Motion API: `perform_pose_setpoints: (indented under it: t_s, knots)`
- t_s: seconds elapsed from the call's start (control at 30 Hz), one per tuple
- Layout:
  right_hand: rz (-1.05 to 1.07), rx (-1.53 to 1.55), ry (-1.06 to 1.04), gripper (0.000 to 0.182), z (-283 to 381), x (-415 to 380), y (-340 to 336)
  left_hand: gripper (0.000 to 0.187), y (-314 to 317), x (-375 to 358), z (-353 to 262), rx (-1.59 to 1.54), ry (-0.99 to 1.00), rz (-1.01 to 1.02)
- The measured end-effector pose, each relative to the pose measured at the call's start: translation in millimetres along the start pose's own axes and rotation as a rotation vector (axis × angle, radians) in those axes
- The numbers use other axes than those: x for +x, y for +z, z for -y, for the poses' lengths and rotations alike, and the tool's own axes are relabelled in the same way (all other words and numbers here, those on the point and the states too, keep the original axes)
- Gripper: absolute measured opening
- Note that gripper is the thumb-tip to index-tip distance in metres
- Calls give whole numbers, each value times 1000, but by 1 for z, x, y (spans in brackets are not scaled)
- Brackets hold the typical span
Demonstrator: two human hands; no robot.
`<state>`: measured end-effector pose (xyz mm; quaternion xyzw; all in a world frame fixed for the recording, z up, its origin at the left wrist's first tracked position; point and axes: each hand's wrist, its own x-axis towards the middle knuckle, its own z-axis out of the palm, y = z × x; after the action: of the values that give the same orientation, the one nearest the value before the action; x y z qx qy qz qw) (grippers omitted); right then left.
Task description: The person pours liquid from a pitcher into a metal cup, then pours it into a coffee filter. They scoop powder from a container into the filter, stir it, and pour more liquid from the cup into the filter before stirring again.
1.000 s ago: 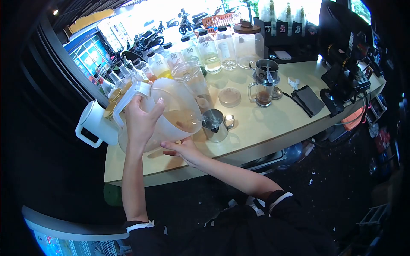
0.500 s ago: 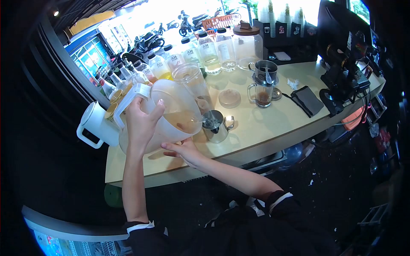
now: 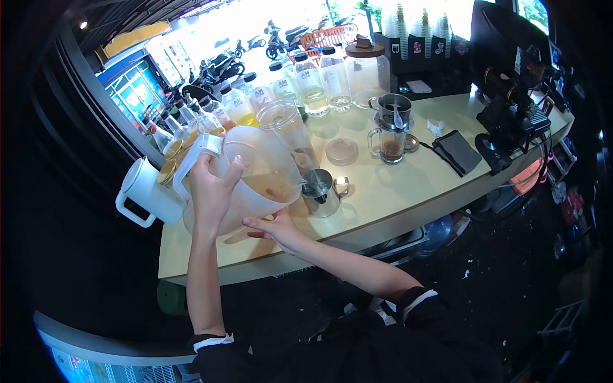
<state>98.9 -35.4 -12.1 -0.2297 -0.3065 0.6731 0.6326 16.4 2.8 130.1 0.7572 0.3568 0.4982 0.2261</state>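
My left hand [image 3: 214, 191] is closed around the handle of a large translucent plastic pitcher [image 3: 252, 150]. The pitcher is tilted to the right, with some liquid low inside it. Under its body, my right hand [image 3: 278, 231] supports it, thumb along the near side and the other fingers partly hidden. The pitcher's lip is over the mouth of a small stainless steel milk jug [image 3: 324, 199], which stands upright on the counter. Behind them is a tall clear container [image 3: 284, 121], partly covered by the pitcher.
A white lidded jug [image 3: 143, 195] stands at the left counter edge [image 3: 191, 271]. Several bottles [image 3: 313, 86] line the back. To the right are a round lid [image 3: 342, 151], a glass mug [image 3: 389, 150] with a metal filter [image 3: 394, 108] on top, and a dark cloth [image 3: 456, 153].
My hands keep the pitcher tilted over the milk jug, with little movement. The stream of clear liquid at the jug's mouth looks less distinct. The whole view has shifted slightly.
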Motion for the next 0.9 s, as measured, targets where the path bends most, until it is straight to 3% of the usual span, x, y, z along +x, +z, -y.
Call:
perform_pose_setpoints:
  t_s: [0.4,0.47,0.6,0.7,0.77,0.9]
  knots:
    - [-97,-225,-83,106,5,-1,-5,46,-5,-1,13,-120,-3,-58]
    - [-150,-479,-266,104,4,5,-6,44,-8,2,18,-230,53,-168]
    - [-124,-559,-309,103,11,6,-4,44,-24,0,36,-294,9,-261]
    - [-115,-609,-404,112,8,20,-9,45,-31,3,58,-329,70,-326]
    - [-173,-755,-491,109,12,23,-6,34,-33,1,64,-543,1,-406]
    - [-206,-917,-610,109,8,35,-1,37,-38,2,68,-642,-13,-481]
